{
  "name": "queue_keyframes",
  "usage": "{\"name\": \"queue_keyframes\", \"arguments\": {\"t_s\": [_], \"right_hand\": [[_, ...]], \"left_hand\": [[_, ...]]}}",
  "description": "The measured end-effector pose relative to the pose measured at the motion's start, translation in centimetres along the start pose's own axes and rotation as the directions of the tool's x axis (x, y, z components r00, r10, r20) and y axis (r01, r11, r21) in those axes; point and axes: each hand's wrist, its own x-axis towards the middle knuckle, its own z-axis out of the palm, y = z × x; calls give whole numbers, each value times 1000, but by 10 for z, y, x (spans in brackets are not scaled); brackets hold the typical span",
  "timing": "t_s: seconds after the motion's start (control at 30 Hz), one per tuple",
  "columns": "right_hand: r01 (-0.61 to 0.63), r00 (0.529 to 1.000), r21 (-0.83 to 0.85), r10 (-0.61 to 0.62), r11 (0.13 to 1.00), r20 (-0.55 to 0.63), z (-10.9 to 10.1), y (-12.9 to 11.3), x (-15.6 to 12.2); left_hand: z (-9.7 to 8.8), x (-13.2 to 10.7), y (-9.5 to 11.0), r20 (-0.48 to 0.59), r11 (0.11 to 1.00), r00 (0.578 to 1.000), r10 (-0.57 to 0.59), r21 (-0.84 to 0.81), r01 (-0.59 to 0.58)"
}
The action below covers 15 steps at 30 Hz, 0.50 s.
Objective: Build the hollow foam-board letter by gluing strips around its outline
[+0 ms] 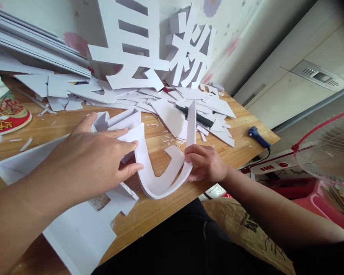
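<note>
Right hand (205, 162) pinches white strip (191, 126) at right of curved piece (157, 183); left hand (99, 156), fingers loosely spread, touches its left edge. Black tool (205, 120) behind.

This looks like a home room serving as a small craft workspace. Beyond the left fingers (128, 170), a pale wall (60, 17) bears printed flowers, and a printed food tub (10, 109) stands to their left. To the right of the right fingers (196, 154) is a household fan (329, 156). On the wooden worktop (240, 118), white offcuts (169, 114) lie scattered beyond the fingers, with large cut-out characters (137, 61) standing behind.
</note>
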Motion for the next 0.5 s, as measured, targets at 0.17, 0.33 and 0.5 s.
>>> {"name": "queue_keyframes", "arguments": {"t_s": [0.17, 0.33, 0.5], "right_hand": [[94, 995, 7, -94, 996, -22, 11, 9, 1], [178, 983, 76, -174, 981, -63, 14, 16, 6], [209, 977, 93, -213, 973, 30, 12, 33, 8]], "left_hand": [[1, 1, 0, -49, 1000, 999, 8, -27, -10], [5, 0, -1, -82, 998, 997, -1, -56, -4], [12, -6, -4, -74, 998, 997, -15, -67, 10]]}}
